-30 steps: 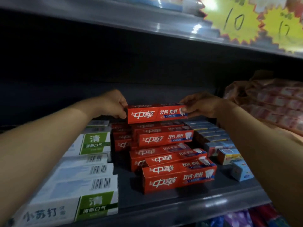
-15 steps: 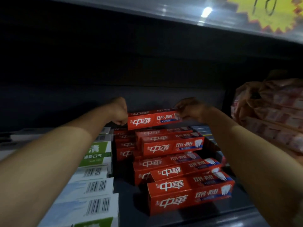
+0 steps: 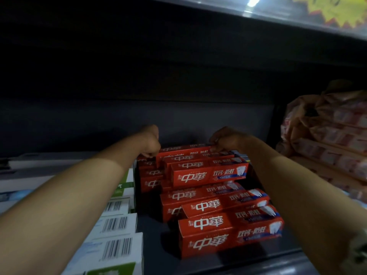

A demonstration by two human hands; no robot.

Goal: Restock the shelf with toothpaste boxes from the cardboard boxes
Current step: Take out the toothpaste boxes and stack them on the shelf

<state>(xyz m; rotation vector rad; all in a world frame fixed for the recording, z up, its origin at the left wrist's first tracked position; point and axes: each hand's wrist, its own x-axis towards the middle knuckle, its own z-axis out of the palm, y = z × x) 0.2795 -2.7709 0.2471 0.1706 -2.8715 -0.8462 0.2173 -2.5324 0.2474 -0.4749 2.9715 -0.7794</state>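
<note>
A red toothpaste box [image 3: 182, 150] lies lengthwise at the back top of a stack of several like red boxes [image 3: 208, 172] on the dark shelf [image 3: 155, 231]. My left hand [image 3: 151, 142] grips the box's left end with curled fingers. My right hand [image 3: 224, 140] pinches its right end from above. The box rests on or just above the stack's back row; contact cannot be made out. More red boxes [image 3: 228, 227] lie stepped toward the shelf's front edge. No cardboard box is in view.
White and green toothpaste boxes [image 3: 117, 225] with barcodes line the left of the shelf. A plastic-wrapped bundle of pinkish packs [image 3: 327, 139] fills the right. The upper shelf's edge [image 3: 278, 18] carries a yellow price tag [image 3: 341, 10]. A dark gap [image 3: 151, 225] lies between rows.
Both hands carried the red box deeper into the shelf and lowered it onto the back of the stack. The camera moved closer and tilted down.
</note>
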